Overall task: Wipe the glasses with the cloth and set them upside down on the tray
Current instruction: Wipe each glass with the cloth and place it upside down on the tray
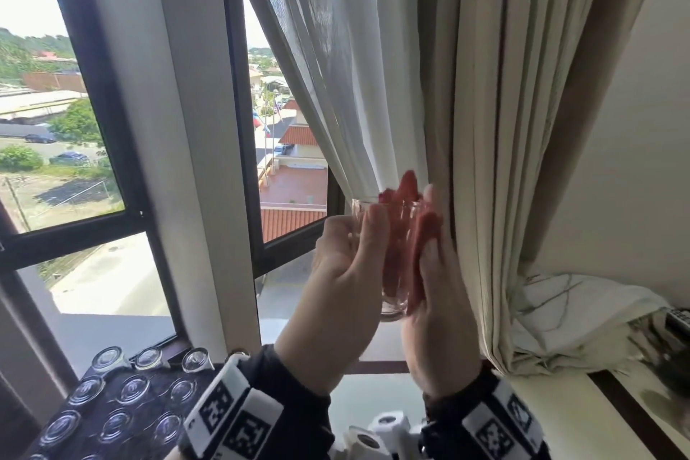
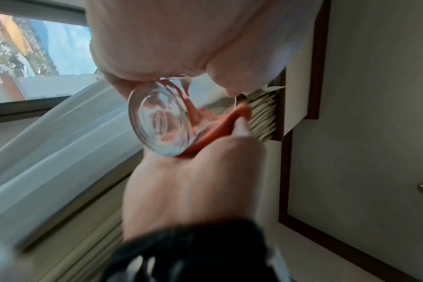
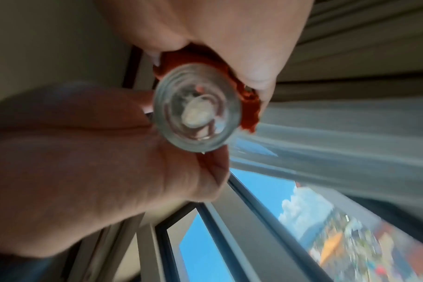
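Observation:
I hold a clear glass (image 1: 395, 265) up in front of the window, its mouth upward. My left hand (image 1: 347, 261) grips its left side, thumb across the front. A red cloth (image 1: 405, 194) is stuffed inside and folds over the rim down the right wall. My right hand (image 1: 437, 273) holds the cloth against that wall. The left wrist view shows the glass's thick base (image 2: 159, 122), the cloth (image 2: 232, 116), my left hand (image 2: 181, 47) and my right hand (image 2: 193, 181). The right wrist view shows the base (image 3: 198, 108), the cloth (image 3: 249, 106), my right hand (image 3: 229, 38) and my left hand (image 3: 85, 152).
A dark tray (image 1: 153, 381) at the lower left carries several glasses (image 1: 130, 388) set upside down. Sheer and beige curtains (image 1: 485, 161) hang right behind the hands. The window frame (image 1: 194, 161) and sill lie ahead. A crumpled white bag (image 1: 578, 314) lies at the right.

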`<action>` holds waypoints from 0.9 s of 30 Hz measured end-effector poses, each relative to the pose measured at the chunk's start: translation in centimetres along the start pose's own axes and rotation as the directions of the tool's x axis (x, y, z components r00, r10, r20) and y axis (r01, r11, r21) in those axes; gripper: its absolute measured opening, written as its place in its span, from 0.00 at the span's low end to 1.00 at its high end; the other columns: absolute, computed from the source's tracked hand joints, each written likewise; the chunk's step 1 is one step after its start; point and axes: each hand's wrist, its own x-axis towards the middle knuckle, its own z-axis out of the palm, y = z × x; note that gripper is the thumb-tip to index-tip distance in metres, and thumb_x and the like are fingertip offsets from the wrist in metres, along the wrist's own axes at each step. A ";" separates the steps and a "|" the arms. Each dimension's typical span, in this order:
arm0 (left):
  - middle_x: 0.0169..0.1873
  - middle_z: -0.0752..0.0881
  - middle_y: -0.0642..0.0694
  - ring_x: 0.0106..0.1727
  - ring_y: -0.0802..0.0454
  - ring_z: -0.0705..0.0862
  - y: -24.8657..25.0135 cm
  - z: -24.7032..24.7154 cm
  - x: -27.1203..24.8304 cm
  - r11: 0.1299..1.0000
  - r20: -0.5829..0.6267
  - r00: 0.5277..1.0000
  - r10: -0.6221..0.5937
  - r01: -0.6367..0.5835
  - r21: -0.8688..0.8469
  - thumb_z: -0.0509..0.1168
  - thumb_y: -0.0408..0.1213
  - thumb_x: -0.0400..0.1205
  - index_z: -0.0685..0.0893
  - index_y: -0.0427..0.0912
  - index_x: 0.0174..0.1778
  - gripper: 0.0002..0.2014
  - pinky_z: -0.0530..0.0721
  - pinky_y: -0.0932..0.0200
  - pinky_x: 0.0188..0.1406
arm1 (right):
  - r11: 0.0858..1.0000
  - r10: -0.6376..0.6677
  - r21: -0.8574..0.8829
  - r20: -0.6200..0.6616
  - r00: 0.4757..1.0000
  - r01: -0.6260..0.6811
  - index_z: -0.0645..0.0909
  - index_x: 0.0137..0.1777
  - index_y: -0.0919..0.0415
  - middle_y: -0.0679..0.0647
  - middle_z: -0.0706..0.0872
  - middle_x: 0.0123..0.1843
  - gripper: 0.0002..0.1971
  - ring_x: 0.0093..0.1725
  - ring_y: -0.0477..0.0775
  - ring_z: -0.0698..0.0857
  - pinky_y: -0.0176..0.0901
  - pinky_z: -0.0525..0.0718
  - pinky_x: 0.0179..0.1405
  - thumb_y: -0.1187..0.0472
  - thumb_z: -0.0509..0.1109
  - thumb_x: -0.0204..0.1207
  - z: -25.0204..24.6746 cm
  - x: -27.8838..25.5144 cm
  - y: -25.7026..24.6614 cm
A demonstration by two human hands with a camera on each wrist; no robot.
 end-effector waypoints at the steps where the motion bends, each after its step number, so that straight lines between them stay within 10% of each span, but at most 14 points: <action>1: 0.46 0.81 0.51 0.40 0.67 0.82 -0.3 0.2 -0.1 1.000 -0.005 1.000 -0.011 0.011 0.006 0.53 0.74 0.75 0.79 0.46 0.59 0.34 0.80 0.70 0.48 | 0.996 0.009 0.090 0.007 1.000 -0.010 0.57 0.87 0.56 0.41 0.64 0.87 0.25 0.86 0.41 0.63 0.36 0.68 0.81 0.62 0.49 0.90 0.1 0.8 -1.1; 7: 0.62 0.89 0.36 0.65 0.39 0.89 -0.8 -0.6 1.2 0.984 -0.025 0.993 -0.116 0.112 -0.137 0.53 0.83 0.78 0.81 0.43 0.72 0.47 0.83 0.34 0.70 | 0.985 -0.174 0.029 0.140 0.975 0.172 0.58 0.84 0.69 0.60 0.54 0.90 0.27 0.89 0.59 0.54 0.57 0.62 0.85 0.75 0.49 0.85 0.9 -0.9 -1.4; 12: 0.35 0.90 0.61 0.37 0.64 0.88 0.4 -0.4 0.8 0.997 -0.054 0.998 -0.029 0.025 -0.067 0.48 0.73 0.80 0.78 0.46 0.65 0.36 0.86 0.67 0.43 | 0.989 0.062 0.132 0.048 0.997 -0.068 0.60 0.86 0.58 0.50 0.70 0.86 0.25 0.86 0.51 0.66 0.48 0.67 0.84 0.57 0.51 0.90 0.5 -1.8 -0.6; 15: 0.40 0.89 0.49 0.42 0.54 0.88 -0.2 0.8 0.1 0.992 -0.019 0.997 -0.075 0.073 -0.103 0.51 0.72 0.82 0.81 0.46 0.64 0.34 0.90 0.54 0.48 | 0.978 0.104 0.175 0.057 0.993 -0.112 0.65 0.84 0.54 0.38 0.82 0.75 0.23 0.76 0.41 0.79 0.37 0.80 0.71 0.57 0.51 0.89 -0.2 0.4 -1.6; 19: 0.64 0.90 0.43 0.65 0.49 0.89 -0.9 0.4 1.0 0.971 -0.077 0.985 -0.155 0.137 -0.194 0.53 0.78 0.83 0.82 0.44 0.73 0.41 0.84 0.38 0.70 | 0.986 -0.166 0.006 0.141 0.976 0.166 0.60 0.85 0.69 0.55 0.60 0.89 0.26 0.89 0.58 0.58 0.69 0.67 0.82 0.74 0.53 0.86 0.4 0.7 -2.5; 22: 0.66 0.87 0.34 0.67 0.33 0.88 0.4 -0.7 1.7 0.940 -0.072 0.976 -0.205 0.176 -0.292 0.64 0.86 0.67 0.78 0.43 0.79 0.56 0.80 0.28 0.76 | 0.987 -0.159 0.046 0.223 0.962 0.153 0.60 0.82 0.75 0.64 0.57 0.89 0.26 0.89 0.62 0.56 0.61 0.69 0.82 0.78 0.50 0.84 0.4 -0.9 -1.7; 25: 0.44 0.88 0.39 0.44 0.43 0.92 0.8 -0.9 1.9 0.979 -0.063 0.989 -0.132 0.120 -0.166 0.73 0.78 0.60 0.83 0.32 0.63 0.53 0.82 0.41 0.75 | 0.995 -0.072 0.081 0.138 0.988 0.062 0.60 0.86 0.64 0.58 0.60 0.89 0.24 0.89 0.58 0.58 0.51 0.65 0.84 0.63 0.51 0.90 0.4 -2.9 0.1; 27: 0.44 0.91 0.37 0.43 0.40 0.94 0.7 -0.5 1.2 0.993 -0.020 0.995 -0.101 0.100 -0.062 0.73 0.71 0.68 0.81 0.32 0.59 0.43 0.90 0.59 0.57 | 0.986 0.159 0.042 0.071 0.985 -0.162 0.66 0.84 0.47 0.53 0.69 0.86 0.30 0.85 0.55 0.68 0.50 0.71 0.82 0.35 0.56 0.86 0.2 -2.5 0.1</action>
